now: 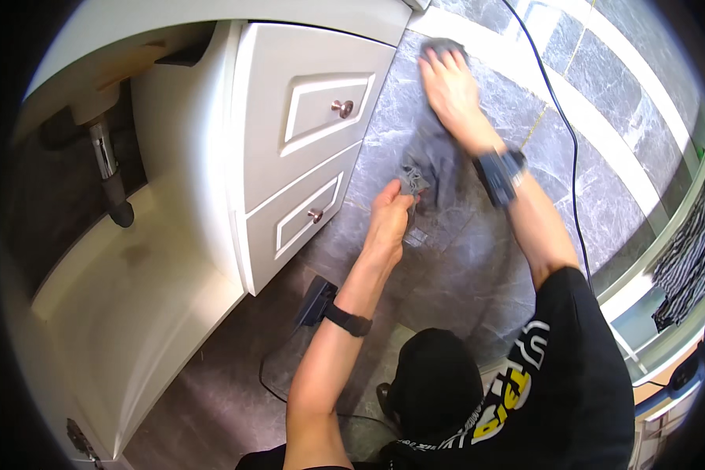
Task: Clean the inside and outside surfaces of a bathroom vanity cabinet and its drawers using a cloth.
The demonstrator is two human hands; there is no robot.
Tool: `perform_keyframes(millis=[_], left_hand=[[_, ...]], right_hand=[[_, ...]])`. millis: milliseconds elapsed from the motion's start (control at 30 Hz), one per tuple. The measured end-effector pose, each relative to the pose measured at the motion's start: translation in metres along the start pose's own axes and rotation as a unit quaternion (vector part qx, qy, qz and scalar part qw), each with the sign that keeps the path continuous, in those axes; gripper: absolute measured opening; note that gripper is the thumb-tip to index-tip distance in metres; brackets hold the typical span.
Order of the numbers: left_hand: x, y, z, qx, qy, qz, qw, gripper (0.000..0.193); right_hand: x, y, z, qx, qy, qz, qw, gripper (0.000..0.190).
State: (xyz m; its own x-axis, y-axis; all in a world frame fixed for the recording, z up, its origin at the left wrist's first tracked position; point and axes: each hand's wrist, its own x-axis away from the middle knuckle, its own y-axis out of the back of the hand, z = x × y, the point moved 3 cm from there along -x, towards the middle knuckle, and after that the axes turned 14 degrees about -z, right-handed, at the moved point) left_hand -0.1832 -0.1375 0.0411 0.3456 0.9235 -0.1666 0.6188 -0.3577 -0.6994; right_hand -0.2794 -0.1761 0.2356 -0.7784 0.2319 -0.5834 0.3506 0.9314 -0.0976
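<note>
My right hand (451, 88) lies with its fingers pressed on a bunched grey cloth (445, 46) on the marbled floor tiles, close to a white border strip. Nearer to me, my left hand (390, 214) pinches a crumpled grey cloth end (412, 179) between thumb and fingers. Blurred grey fabric (437, 155) stretches between the hands; whether it is all one cloth cannot be made out. Both hands are to the right of a white drawer front (323, 111) with a round metal knob (342, 108).
An open cabinet bay (153, 252) with a sink drainpipe (107, 158) stands on the left. A black cable (555, 100) crosses the tiles on the right. Striped fabric (684, 247) hangs at the far right. Strapped devices sit on both wrists.
</note>
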Motion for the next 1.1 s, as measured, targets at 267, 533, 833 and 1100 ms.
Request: perform_keyframes(millis=[267,533,833,1100], left_hand=[[-0.006,0.004,-0.004,0.027,-0.020,-0.004,0.999,0.029],[0.002,-0.020,0.004,0.092,0.024,-0.059,0.994,0.027],[0.008,-0.010,0.012,-0.044,-0.004,-0.092,0.995,0.041],[0.016,-0.027,-0.002,-0.032,-0.053,-0.033,0.998,0.037]], right_hand=[[0.080,0.057,0.001,0.014,-0.051,0.054,0.997,0.033],[0.000,-0.009,0.005,0.000,-0.020,0.014,1.000,0.035],[0.038,0.014,-0.002,0.000,-0.072,0.014,0.997,0.041],[0.090,0.079,-0.100,0.142,-0.194,0.023,0.970,0.039]])
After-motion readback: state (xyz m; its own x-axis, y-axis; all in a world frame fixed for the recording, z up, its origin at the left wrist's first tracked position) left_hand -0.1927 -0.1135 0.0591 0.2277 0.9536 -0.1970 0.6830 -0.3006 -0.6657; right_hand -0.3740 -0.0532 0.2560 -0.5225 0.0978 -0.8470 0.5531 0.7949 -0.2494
